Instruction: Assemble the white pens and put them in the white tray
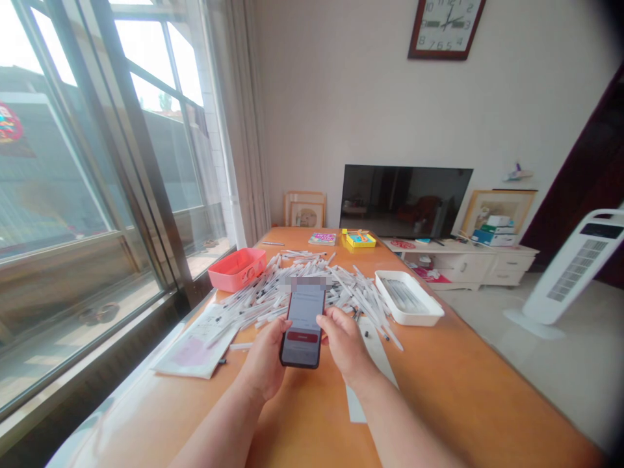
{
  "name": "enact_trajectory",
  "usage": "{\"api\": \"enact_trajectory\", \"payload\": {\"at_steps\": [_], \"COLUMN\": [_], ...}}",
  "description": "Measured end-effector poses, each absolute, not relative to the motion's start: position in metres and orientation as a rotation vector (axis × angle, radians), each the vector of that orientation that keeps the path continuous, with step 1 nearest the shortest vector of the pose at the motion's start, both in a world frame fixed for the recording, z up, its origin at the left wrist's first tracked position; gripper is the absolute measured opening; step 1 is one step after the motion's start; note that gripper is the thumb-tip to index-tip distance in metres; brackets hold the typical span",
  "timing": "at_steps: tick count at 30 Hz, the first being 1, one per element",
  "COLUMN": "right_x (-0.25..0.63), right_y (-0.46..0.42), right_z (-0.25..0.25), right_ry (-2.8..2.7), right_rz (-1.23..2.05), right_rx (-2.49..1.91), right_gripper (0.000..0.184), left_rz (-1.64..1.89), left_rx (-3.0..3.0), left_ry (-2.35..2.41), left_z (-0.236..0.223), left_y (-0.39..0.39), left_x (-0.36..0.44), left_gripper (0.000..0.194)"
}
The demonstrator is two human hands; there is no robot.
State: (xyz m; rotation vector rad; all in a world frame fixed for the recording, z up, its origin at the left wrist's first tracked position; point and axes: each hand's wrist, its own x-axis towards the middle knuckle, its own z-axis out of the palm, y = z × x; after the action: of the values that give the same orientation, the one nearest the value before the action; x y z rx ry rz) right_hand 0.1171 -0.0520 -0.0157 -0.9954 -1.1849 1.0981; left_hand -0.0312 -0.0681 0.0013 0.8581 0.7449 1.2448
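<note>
A smartphone (303, 351) with its screen lit stands tilted between my two hands, above the near part of the table. My left hand (267, 357) is closed around its left edge, thumb at the screen. On the right edge my right hand (345, 341) grips it, the thumb also at the screen. Behind the phone spreads a big heap of white pens (263, 289), which the phone partly covers. To its right a white tray (431, 317) holds several pens. A red plastic basket (231, 281) sits at the heap's left.
On the wooden table (448, 390) lie a printed booklet (195, 354) at left and a white paper strip (358, 403) under my right forearm. Loose black caps are scattered near the pens. A yellow box (361, 240) is at the far end. A tower fan (568, 273) stands at right.
</note>
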Motion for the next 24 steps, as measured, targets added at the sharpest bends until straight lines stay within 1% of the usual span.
{"api": "enact_trajectory", "payload": {"at_steps": [3,8,12,15,24], "right_x": [0.1177,0.1187,0.1198,0.1202,0.1199], "right_y": [-0.0516,-0.0533,-0.0539,-0.0535,-0.0548], "right_z": [-0.0162,-0.0139,-0.0146,-0.0164,-0.0141], "right_ry": [-1.182,-1.162,-1.155,-1.157,-1.15], "right_rz": [1.077,1.105,1.12,1.126,1.105], "right_rx": [-1.002,-1.013,-1.023,-1.019,-1.045], "right_gripper": [0.02,0.022,0.025,0.027,0.024], "left_rz": [1.252,1.256,1.251,1.212,1.164], "left_rx": [0.881,0.865,0.918,0.949,0.988], "left_ry": [0.741,0.756,0.782,0.76,0.737], "left_z": [0.0025,0.0007,-0.0024,-0.0008,0.0051], "left_y": [-0.0697,-0.0697,-0.0694,-0.0716,-0.0742], "left_x": [-0.0302,-0.0307,-0.0328,-0.0328,-0.0309], "left_gripper": [0.021,0.027,0.026,0.033,0.036]}}
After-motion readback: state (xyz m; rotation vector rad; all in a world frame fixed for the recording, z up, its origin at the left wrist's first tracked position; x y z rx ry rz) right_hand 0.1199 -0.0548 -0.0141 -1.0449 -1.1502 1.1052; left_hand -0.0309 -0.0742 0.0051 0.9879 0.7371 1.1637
